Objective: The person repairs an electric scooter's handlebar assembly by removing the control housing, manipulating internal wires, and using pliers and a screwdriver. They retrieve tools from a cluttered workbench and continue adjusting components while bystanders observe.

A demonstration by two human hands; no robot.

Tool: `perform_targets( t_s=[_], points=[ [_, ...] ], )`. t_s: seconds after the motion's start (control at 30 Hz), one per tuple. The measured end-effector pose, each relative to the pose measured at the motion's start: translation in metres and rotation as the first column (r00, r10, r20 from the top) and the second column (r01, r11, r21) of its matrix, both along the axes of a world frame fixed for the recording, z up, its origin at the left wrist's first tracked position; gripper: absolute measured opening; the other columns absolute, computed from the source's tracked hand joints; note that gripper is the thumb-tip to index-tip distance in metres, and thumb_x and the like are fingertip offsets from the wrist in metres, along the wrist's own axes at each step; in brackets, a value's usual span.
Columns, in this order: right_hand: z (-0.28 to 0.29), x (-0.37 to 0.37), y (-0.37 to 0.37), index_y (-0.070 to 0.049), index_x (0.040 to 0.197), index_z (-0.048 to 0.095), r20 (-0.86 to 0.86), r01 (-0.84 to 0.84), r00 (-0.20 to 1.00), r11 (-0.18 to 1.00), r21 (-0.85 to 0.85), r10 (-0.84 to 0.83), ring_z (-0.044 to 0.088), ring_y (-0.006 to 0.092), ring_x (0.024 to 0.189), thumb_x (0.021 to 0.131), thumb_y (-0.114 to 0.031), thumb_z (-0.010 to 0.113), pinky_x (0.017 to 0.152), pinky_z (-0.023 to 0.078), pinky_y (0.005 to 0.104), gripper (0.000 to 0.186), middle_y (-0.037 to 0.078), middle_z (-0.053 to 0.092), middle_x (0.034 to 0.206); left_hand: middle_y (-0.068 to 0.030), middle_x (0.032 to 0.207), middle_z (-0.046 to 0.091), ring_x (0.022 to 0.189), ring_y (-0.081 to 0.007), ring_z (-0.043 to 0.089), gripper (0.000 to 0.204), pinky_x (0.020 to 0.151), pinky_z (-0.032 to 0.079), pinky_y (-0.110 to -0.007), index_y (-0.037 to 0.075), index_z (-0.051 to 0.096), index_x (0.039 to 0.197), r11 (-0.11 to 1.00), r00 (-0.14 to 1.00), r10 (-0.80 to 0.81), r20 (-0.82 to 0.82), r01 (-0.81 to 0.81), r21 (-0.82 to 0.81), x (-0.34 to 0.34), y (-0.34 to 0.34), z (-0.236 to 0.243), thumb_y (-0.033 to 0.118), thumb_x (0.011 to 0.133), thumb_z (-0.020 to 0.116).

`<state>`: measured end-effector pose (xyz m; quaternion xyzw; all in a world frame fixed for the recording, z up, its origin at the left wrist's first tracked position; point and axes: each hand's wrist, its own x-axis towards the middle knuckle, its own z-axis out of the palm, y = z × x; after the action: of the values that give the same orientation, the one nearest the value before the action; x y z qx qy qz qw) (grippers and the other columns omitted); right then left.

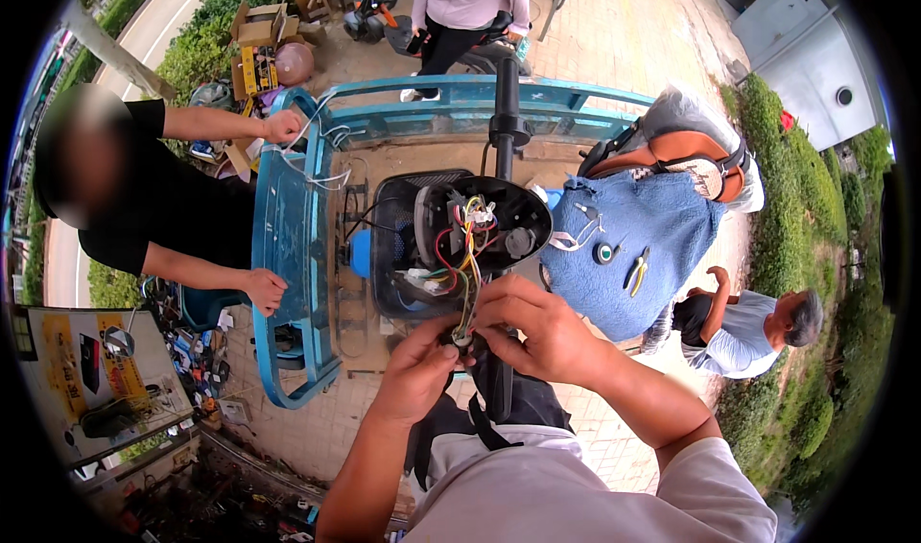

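Observation:
My left hand (422, 368) pinches the end of a wiring bundle (467, 303), where a small pale connector (461, 337) shows between the fingertips. My right hand (532, 327) closes on the same spot from the other side, its thumb and fingers pressed together at the wires. Red, yellow, green and white strands run up from there into an opened black scooter headset (489, 231), which has more white plugs inside. The handlebar (507, 111) with its black grip points away from me. Under the headset is a black front basket (393, 284).
A blue metal cart frame (288, 284) surrounds the basket. A blue towel (614, 246) on the right carries yellow-handled pliers (637, 271), a round tape roll (603, 252) and keys (587, 213). People stand at the left and far side; another person is at the right.

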<state>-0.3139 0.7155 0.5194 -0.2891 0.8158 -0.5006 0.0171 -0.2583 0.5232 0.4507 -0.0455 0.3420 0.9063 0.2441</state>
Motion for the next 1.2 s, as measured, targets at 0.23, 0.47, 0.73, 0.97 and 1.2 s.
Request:
perform_targets(
  t_s=[0.23,0.47,0.73,0.97,1.2],
  points=[
    [-0.023,0.009,0.009,-0.003,0.093,0.06,0.136,0.247,0.966,0.937,-0.248,-0.218,0.057,0.0202,0.086,0.086,0.001,0.065,0.072,0.048,0.0294,0.01,0.009,0.053,0.101,-0.0045,0.117,0.058,0.103,-0.0137,0.056,0.038,0.088,0.05,-0.032,0.002,0.047,0.134,0.99,1.0,-0.03,-0.005,0.029,-0.14,0.001,0.001,0.007,0.005,0.096,0.052],
    [-0.048,0.015,0.008,-0.002,0.103,0.051,0.639,0.51,0.768,0.637,-0.579,-0.034,0.05,0.0072,0.064,0.101,-0.012,0.051,0.06,0.043,0.0219,0.01,0.003,0.061,0.088,-0.0084,0.113,0.058,0.098,-0.0188,0.057,0.04,0.087,0.047,-0.036,0.002,0.044,0.136,0.977,0.998,-0.058,0.034,0.064,-0.201,0.001,0.009,0.023,0.01,0.098,0.049],
    [-0.07,0.033,0.026,-0.001,0.119,0.048,0.77,0.693,0.628,0.529,-0.489,-0.111,0.052,0.0079,0.066,0.099,-0.009,0.053,0.059,0.045,0.0226,0.022,0.006,0.064,0.094,-0.0142,0.122,0.057,0.098,-0.0254,0.057,0.047,0.085,0.047,-0.042,0.004,0.042,0.137,0.995,0.985,-0.004,0.171,0.02,-0.096,0.002,0.008,0.019,0.023,0.095,0.055],
    [-0.097,0.074,0.037,-0.002,0.107,0.054,0.855,0.773,0.472,0.566,-0.286,-0.214,0.055,0.0097,0.071,0.096,-0.006,0.057,0.06,0.046,0.0241,0.012,0.006,0.063,0.092,-0.0145,0.132,0.053,0.091,-0.0241,0.062,0.06,0.081,0.051,-0.037,0.004,0.034,0.143,0.924,0.993,-0.117,-0.004,0.107,-0.367,0.005,-0.001,0.02,0.015,0.091,0.061],
    [-0.128,0.106,0.017,-0.002,0.101,0.057,0.872,0.82,0.348,0.563,-0.104,-0.345,0.054,0.0087,0.065,0.095,-0.01,0.059,0.058,0.046,0.0242,0.011,0.003,0.062,0.085,-0.0151,0.128,0.057,0.101,-0.0227,0.063,0.047,0.088,0.05,-0.033,0.004,0.043,0.138,0.818,0.982,-0.149,0.118,0.189,-0.543,0.048,-0.077,-0.004,0.009,0.094,0.059]
  ],
)
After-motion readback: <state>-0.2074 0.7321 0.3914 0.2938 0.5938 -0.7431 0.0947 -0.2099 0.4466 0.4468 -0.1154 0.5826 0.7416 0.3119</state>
